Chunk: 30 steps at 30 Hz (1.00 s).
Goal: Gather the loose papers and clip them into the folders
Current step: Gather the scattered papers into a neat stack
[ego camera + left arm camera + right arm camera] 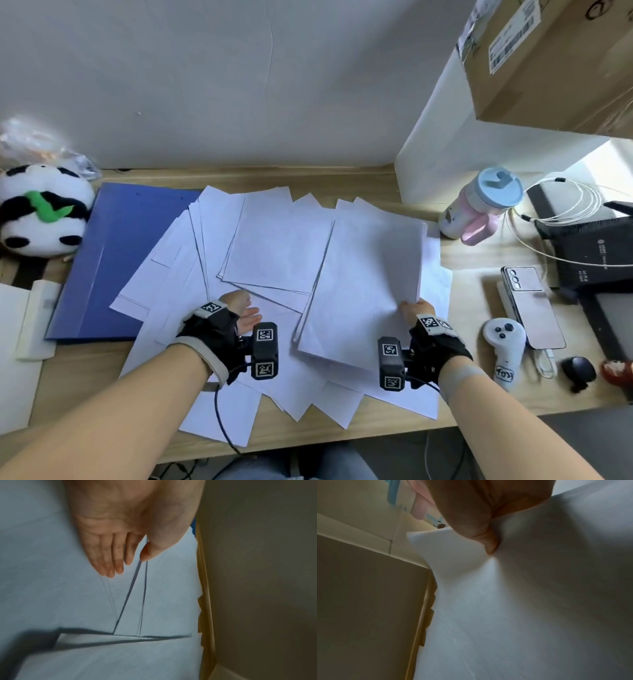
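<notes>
- Right hand (415, 309), lower right of the frame, pinches the near edge of a paper stack (363, 274).
- Left hand (239, 310), lower centre, hovers flat with straight fingers over the loose papers (267, 246).
- Wooden desk (472, 253) against a white wall (205, 85); blue folder (113, 260) at left.

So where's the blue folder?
In the head view, the blue folder lies on the desk's left side, beside the panda plush, partly under the loose papers.

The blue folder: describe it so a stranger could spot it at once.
Start at the wooden desk and go to its left side, next to the panda plush. The blue folder lies flat and closed there, its right edge under the white papers. It is the only large dark-blue thing among white sheets.
</notes>
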Tool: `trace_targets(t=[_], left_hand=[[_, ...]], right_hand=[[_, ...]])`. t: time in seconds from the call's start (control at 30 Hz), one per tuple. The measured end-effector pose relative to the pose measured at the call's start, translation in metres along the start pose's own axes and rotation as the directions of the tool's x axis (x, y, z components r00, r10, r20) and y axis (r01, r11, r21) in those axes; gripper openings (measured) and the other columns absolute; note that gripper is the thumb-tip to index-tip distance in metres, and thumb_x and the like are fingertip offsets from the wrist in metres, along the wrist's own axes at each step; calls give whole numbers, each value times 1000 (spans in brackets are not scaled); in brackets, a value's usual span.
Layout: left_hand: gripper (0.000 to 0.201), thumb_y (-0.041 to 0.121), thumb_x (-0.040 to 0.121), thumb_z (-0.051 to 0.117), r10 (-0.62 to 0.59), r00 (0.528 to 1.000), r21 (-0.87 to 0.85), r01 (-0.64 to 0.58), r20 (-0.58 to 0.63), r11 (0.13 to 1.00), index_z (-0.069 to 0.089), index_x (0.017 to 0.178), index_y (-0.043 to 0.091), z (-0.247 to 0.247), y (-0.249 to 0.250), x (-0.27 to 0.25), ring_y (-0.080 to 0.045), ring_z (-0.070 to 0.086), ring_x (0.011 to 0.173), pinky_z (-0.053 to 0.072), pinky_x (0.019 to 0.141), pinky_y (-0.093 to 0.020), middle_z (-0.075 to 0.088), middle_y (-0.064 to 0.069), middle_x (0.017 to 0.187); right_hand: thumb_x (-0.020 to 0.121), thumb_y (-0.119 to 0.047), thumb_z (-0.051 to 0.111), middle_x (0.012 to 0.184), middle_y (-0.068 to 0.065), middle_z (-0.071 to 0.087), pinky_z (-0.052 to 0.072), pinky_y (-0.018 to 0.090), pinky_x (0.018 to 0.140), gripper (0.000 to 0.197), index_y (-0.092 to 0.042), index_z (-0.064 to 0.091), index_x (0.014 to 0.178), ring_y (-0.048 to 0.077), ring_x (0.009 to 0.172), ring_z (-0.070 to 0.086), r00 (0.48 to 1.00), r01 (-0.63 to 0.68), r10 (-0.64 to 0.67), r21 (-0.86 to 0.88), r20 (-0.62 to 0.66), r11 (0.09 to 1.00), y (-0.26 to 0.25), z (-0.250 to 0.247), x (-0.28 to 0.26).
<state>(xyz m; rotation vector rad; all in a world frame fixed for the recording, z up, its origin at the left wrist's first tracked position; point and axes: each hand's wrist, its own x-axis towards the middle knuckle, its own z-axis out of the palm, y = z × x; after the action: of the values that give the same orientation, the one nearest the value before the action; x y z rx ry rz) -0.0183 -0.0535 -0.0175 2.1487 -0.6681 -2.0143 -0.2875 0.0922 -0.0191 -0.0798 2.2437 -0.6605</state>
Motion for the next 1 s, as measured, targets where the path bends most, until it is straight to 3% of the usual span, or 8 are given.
trace_targets(t=[0.17,0.27,0.43,0.53,0.67,0.83,0.9,1.0], left_hand=[[42,17,101,35,-49,994,-232,70,94,970,35,138,-3,8,6,5,-32,44,133,37,104,-36,43,-20,145],[27,21,100,39,-44,980,-261,95,196,961,44,122,6,24,10,9,-32,56,110,36,101,-36,40,-16,147],[58,28,99,42,-90,968,-216,142,233,966,23,148,5,47,10,24,-36,33,139,29,112,-43,28,-20,153],[24,21,98,43,-4,1000,-180,9,28,984,40,118,8,47,10,42,-34,51,105,45,89,-48,48,-21,108],[15,14,92,50,164,963,137,-137,-213,981,46,85,1,15,7,60,-23,35,62,30,54,-28,36,-9,73],[28,1,92,52,191,979,355,-155,-66,922,42,66,8,-28,3,50,-8,38,29,25,33,-12,32,-4,54],[8,8,90,58,146,988,386,-119,-41,915,53,87,2,-38,-1,51,-14,52,53,36,49,-17,46,-9,67],[33,18,89,60,79,997,346,-78,12,935,55,115,-3,-43,-9,54,-27,55,98,44,78,-32,58,-13,103]], right_hand=[[91,-2,43,110,25,61,32,28,73,32,3,57,119,32,92,55,1000,-13,12,-62,-13,998,2,4,7],[91,-2,42,98,20,56,32,28,72,33,4,57,119,23,84,46,1000,-18,18,-85,-8,996,3,7,10],[91,-1,40,122,25,59,40,32,79,35,4,55,122,36,104,58,999,-42,42,-139,0,989,7,7,7],[91,0,39,121,25,58,37,31,78,36,5,53,124,35,102,55,1000,-12,12,-125,-2,992,7,3,10],[91,1,40,98,20,54,34,27,65,34,7,54,122,23,86,45,995,95,-96,-109,-1,990,-5,-7,16],[91,2,38,118,25,60,33,31,64,36,1,54,123,28,91,51,957,284,-267,-188,114,940,-35,7,15],[90,1,37,117,26,61,36,30,68,34,0,56,117,29,89,53,935,340,-299,-244,188,908,-42,26,13],[88,-5,37,110,20,62,41,31,76,34,-10,55,116,31,92,57,924,351,-260,-352,281,868,-44,59,6]])
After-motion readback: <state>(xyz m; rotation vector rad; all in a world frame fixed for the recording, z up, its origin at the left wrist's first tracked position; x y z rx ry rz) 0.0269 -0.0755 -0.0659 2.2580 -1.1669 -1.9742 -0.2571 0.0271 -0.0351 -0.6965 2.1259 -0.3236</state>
